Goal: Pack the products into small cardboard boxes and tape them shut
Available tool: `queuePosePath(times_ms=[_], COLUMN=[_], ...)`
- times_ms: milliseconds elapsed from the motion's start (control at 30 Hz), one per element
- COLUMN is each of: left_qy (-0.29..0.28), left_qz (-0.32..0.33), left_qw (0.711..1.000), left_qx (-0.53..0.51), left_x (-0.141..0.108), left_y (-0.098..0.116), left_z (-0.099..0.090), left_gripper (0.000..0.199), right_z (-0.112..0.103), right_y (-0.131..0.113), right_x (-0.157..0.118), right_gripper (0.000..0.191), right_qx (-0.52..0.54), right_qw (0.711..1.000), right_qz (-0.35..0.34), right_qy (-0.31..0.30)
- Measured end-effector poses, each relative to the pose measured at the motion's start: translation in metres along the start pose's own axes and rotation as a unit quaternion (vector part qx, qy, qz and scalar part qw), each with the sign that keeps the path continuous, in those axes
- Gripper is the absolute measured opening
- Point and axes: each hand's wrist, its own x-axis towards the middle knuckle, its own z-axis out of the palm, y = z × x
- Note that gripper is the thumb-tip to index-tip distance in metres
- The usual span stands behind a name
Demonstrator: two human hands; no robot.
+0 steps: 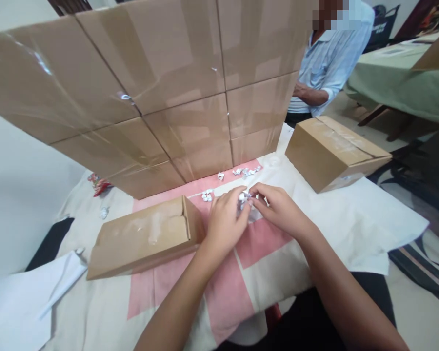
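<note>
Both hands meet over the pink and cream cloth (227,287). My left hand (227,214) curls around a small crumpled piece of white paper (243,197), its thumb pressed to the near side. From the right, the fingertips of my right hand (272,204) pinch the edge of the same paper. Just beyond the hands lie several crumpled paper bits (247,171), with a small cluster of paper bits (207,195) beside my left fingers. To the left of my left hand lies a closed cardboard box (142,234).
A tall wall of taped cardboard boxes (190,112) stands across the table's far side. Another closed box (336,151) sits on a white sheet (366,219) at the right. White papers (25,297) lie at the left. A person (329,63) is behind the box wall.
</note>
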Motion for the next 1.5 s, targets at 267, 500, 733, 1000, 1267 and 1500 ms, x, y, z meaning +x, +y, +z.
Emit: queuePosePath(times_ms=[267, 500, 733, 1000, 1267, 1500], left_qy=[-0.001, 0.026, 0.061, 0.135, 0.092, 0.149], left_qz=[-0.09, -0.138, -0.219, -0.146, -0.077, -0.222], left_qw=[0.985, 0.973, 0.958, 0.98, 0.992, 0.942], left_qx=[-0.146, -0.183, -0.175, -0.015, -0.044, 0.201], left_x=[0.003, 0.006, 0.01, 0.034, 0.044, 0.089], left_y=[-0.017, -0.025, -0.042, -0.026, -0.025, -0.056], left_z=[0.023, 0.025, 0.029, 0.016, 0.022, 0.018], left_gripper=[0.03, 0.036, 0.041, 0.054, 0.025, 0.018], right_z=[-0.009, -0.011, -0.009, -0.009, -0.02, -0.036], right_y=[0.015, 0.021, 0.018, 0.018, 0.019, 0.03], right_x=[0.0, 0.0, 0.002, 0.005, 0.003, -0.002], right_gripper=[0.013, 0.014, 0.014, 0.017, 0.029, 0.045], right_qx=[0.024, 0.048, -0.013, -0.054, -0.052, -0.045], right_qw=[0.999, 0.995, 0.994, 0.991, 0.989, 0.981], right_qz=[0.043, 0.076, 0.087, 0.087, 0.129, 0.187], right_qy=[-0.021, -0.034, -0.065, -0.085, -0.046, 0.038])
